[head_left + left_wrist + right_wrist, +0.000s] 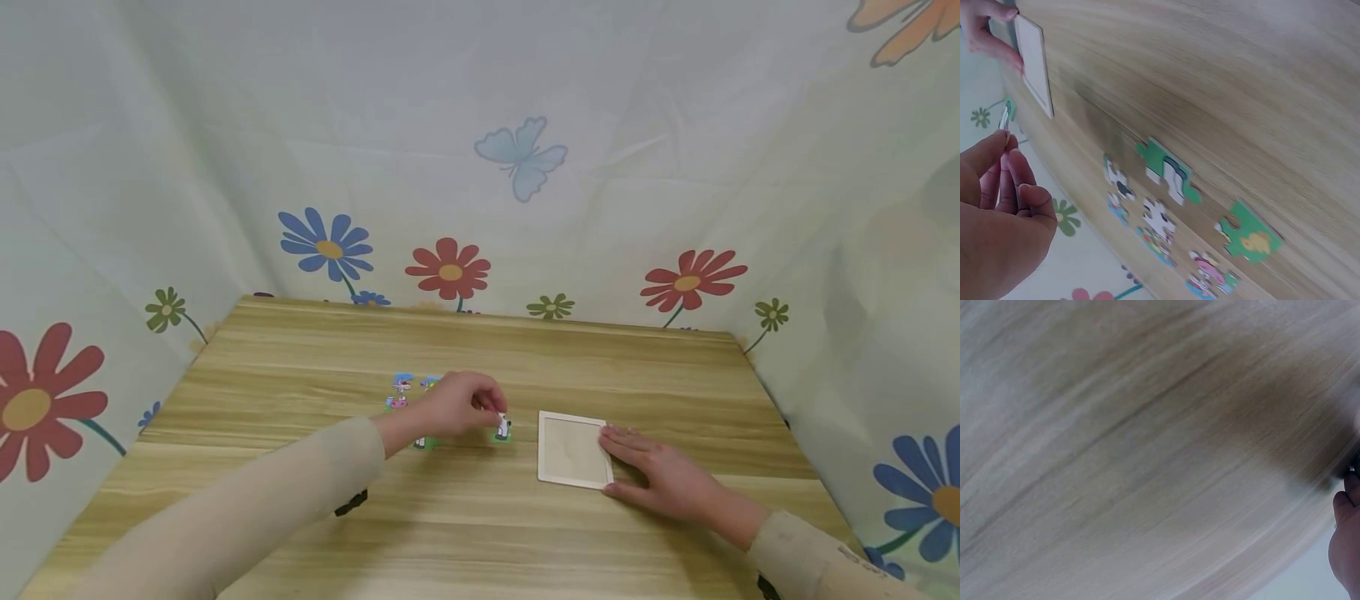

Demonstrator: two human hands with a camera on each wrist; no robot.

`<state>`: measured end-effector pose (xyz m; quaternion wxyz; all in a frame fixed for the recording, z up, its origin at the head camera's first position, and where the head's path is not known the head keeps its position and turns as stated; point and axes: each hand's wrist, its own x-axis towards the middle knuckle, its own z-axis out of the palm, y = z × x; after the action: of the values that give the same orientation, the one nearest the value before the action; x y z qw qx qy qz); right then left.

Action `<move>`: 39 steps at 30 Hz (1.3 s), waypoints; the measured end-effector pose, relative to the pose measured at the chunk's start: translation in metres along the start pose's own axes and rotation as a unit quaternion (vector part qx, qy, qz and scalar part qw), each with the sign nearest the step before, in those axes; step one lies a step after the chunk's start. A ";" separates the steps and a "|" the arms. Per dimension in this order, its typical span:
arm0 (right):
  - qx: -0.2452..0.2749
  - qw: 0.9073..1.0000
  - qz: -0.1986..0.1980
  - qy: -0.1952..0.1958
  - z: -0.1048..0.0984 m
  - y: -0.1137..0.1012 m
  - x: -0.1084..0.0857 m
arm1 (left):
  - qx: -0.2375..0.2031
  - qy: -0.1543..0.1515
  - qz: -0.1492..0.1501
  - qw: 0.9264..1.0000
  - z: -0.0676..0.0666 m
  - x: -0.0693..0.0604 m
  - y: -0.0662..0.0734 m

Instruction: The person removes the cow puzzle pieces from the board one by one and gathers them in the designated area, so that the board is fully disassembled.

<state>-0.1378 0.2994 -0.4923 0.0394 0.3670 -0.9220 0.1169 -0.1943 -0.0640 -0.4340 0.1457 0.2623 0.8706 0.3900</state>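
My left hand [459, 407] pinches a small jigsaw piece [502, 428], green and white with dark marks, between thumb and fingertips. The held piece is just left of a square wooden puzzle tray [542, 454] with a pale raised rim. At the tray's right side rests my right hand [663, 479], fingers and thumb spread and touching the rim. Beneath and behind the left hand lie loose jigsaw pieces [1169, 172], partly hidden in the head view. In the right wrist view only a bit of the right hand [1347, 531] shows.
A green piece with a yellow animal [1252, 237] and a pink-faced piece [1209, 270] lie among several others on the wood-grain table [465, 533]. A flowered cloth [375, 150] hangs behind the table and along both sides.
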 end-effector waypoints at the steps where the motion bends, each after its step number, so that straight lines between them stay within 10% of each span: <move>1: 0.001 1.000 0.001 0.000 0.000 0.000 0.000 | 0.001 0.001 -0.001 1.000 -0.002 -0.002 -0.002; 39: 0.012 1.000 0.011 -0.015 -0.004 -0.005 0.000 | 0.026 -0.003 -0.008 1.000 -0.009 -0.032 -0.044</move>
<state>-0.1347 0.2966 -0.4877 0.0198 0.3587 -0.9251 0.1233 -0.1876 -0.1120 -0.4599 0.1449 0.2603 0.8821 0.3650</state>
